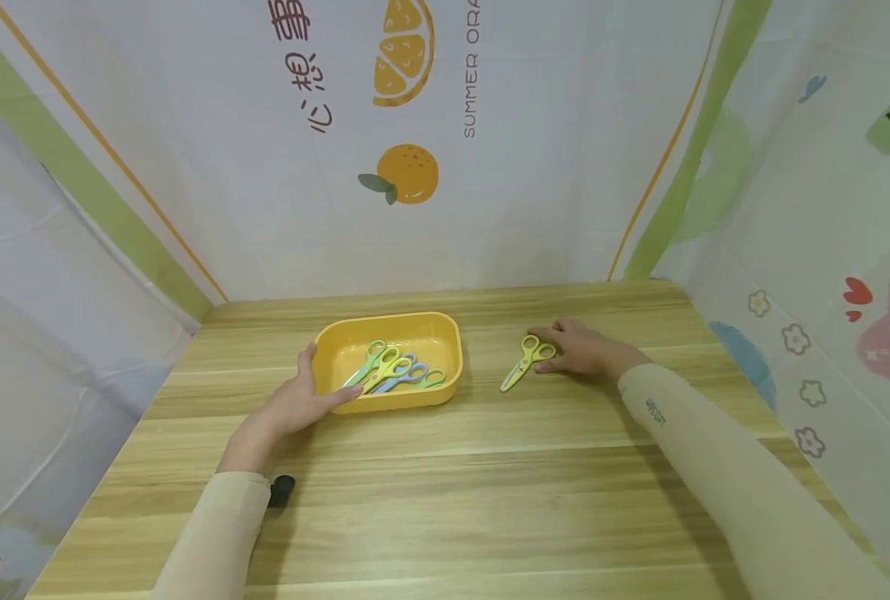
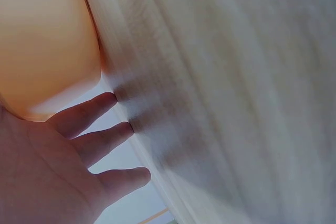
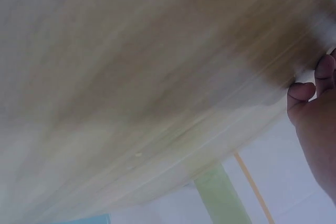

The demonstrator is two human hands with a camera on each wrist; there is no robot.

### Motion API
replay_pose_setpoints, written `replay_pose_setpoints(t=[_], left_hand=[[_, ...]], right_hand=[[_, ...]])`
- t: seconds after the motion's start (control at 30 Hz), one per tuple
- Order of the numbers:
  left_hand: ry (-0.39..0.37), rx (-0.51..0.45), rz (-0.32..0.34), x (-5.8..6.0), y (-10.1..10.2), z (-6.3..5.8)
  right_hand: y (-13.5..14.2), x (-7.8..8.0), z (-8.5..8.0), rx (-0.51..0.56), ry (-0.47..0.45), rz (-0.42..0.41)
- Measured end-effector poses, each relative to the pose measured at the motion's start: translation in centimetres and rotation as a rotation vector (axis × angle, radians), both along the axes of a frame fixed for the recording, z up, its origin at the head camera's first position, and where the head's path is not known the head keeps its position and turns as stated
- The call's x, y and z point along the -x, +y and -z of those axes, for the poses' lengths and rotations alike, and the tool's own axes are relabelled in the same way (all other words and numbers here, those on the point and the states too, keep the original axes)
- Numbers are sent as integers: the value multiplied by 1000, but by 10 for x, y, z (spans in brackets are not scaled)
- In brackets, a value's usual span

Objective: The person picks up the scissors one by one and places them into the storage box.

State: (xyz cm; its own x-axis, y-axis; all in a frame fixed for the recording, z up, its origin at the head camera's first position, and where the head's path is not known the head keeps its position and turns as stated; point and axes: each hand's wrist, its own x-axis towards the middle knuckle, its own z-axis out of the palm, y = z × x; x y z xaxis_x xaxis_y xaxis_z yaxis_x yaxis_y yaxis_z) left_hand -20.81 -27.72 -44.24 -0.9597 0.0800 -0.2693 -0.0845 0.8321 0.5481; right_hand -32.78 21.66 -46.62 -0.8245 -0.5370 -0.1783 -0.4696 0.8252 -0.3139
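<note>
A yellow-green pair of scissors [image 1: 519, 372] is right of the tray, blades angled toward the near left. The right hand [image 1: 582, 348] grips it by the handle loops, thumb on the near side and fingers on the far side. In the right wrist view, curled fingertips [image 3: 302, 92] show close over the wood, with the scissors out of sight. At the yellow tray's [image 1: 451, 392] left end is the left hand [image 1: 302, 402], its thumb across the front rim. Its other fingers [image 2: 102, 142] reach straight and spread beside the tray wall. Inside lie several scissors [image 1: 387, 367], green, yellow and blue.
A wood-grain table [image 1: 445, 500] carries everything. Behind it hangs a white curtain [image 1: 535, 208] printed with oranges, and more printed cloth [image 1: 827, 333] closes off the right side. Next to the left sleeve [image 1: 216, 533] shows a small black object [image 1: 282, 491].
</note>
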Motion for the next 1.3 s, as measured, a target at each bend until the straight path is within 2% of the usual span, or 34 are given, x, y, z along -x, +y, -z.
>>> replay_pose_setpoints(t=[0.33, 0.47, 0.7, 0.97, 1.13, 1.3], left_hand=[[-2, 2, 1, -1, 1, 0], [-7, 0, -2, -1, 1, 0], [-5, 4, -7, -1, 0, 0], [-6, 7, -3, 0, 0, 2], [-10, 11, -8, 0, 0, 3], [-8, 2, -6, 0, 1, 2]], right_hand=[[3, -1, 4, -4, 32, -14], [1, -1, 6, -29, 24, 9], [-2, -3, 2, -46, 22, 12], [3, -3, 0, -9, -8, -17], [6, 1, 3, 11, -47, -7], [7, 4, 5, 17, -41, -13]])
